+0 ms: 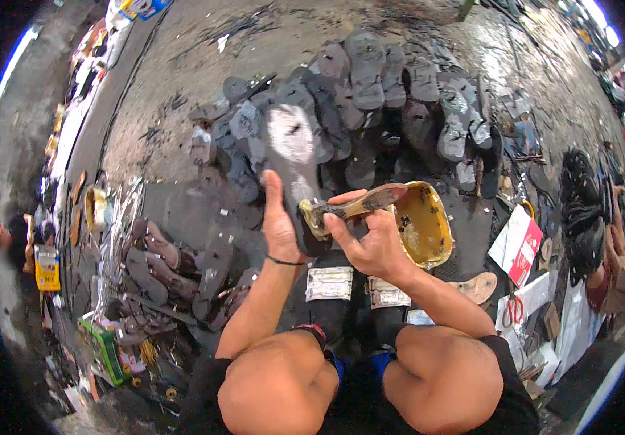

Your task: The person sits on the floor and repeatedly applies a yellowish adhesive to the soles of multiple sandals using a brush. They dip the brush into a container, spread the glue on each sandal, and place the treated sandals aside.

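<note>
My left hand (281,228) grips the edge of a dark shoe sole (294,163); a whitish, shiny patch covers its far end. In my right hand (374,243) is a brush with a flat wooden handle (381,197), dark stains on its shaft. The brush's yellowish, glue-coated head (312,217) touches the near part of the sole. Just right of my right hand sits a yellow tub (441,217) with glue-like residue and dark specks inside. Two whitish strapped pieces (329,283) lie below my hands, near my knees.
Many dark soles and sandals (367,69) are heaped ahead, and more sandals (156,264) lie at left. To the right are red-handled scissors (513,310), a red-and-white card (517,246) and a bundle of black straps (579,210). Another person's arm (617,254) shows at far right.
</note>
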Demonstrator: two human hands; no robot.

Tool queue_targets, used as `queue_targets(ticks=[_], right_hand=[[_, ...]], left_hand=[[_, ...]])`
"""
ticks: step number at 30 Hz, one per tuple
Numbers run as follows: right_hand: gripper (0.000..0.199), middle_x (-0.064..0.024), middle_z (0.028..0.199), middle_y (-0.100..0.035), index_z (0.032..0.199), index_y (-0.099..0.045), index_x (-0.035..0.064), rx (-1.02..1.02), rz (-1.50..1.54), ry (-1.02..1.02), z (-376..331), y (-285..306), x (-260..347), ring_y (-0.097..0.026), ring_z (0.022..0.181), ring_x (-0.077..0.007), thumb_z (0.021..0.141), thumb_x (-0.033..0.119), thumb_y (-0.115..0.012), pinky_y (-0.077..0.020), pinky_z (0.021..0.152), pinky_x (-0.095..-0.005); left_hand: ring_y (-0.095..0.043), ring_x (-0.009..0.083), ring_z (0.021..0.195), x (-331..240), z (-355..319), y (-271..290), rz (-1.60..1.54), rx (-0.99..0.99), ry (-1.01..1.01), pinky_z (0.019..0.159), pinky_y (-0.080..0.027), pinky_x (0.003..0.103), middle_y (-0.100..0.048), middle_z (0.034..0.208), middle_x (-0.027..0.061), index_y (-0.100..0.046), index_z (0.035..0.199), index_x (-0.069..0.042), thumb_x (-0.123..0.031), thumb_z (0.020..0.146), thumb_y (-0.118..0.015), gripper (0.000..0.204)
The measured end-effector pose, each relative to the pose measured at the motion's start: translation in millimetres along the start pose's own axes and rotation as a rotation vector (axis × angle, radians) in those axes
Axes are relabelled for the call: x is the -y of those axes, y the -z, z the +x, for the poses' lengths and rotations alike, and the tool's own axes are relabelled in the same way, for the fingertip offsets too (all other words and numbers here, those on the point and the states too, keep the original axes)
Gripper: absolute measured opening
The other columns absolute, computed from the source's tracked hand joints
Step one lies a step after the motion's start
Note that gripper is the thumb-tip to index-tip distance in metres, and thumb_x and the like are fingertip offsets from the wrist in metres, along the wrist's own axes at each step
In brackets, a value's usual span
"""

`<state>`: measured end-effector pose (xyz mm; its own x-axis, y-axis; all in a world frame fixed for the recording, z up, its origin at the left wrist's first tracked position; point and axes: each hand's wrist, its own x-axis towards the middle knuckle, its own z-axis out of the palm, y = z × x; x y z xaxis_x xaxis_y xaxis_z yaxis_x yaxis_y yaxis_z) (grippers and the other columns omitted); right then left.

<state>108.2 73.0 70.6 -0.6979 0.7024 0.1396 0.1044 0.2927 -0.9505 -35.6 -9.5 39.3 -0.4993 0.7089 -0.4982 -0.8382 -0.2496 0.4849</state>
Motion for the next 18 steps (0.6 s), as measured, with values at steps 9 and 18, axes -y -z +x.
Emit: queue_targets(ticks=[9,18], right_hand=[[0.022,-0.0061,0.094,-0.07,0.112,-0.063,-0.0013,0.143,0.441,-0.105,15.3,8.1,22.6,-0.065,0.085,-0.0114,0.096,0.014,-0.068,-0.0542,0.078,-0.03],[0.023,-0.0108,0.096,-0.073,0.108,-0.066,-0.0003,-0.117,0.069,-0.096,16.8,26.0,-41.5,-0.069,0.091,-0.0158,0.093,0.016,-0.07,-0.0543,0.079,-0.0355]], left_hand=[[-0.068,0.0195,0.089,3.2,1.0,12.1,0.091,0.013,-0.018,0.078,-0.058,0.035,-0.07,0.105,0.0068,-0.062,0.123,-0.005,-0.059,0.096,-0.056,0.061],[-0.065,0.0207,0.1,1.8,-6.0,-20.8,0.049,0.048,-0.165,0.085,-0.055,0.036,-0.066,0.119,0.0064,-0.058,0.13,-0.007,-0.059,0.097,-0.056,0.062]])
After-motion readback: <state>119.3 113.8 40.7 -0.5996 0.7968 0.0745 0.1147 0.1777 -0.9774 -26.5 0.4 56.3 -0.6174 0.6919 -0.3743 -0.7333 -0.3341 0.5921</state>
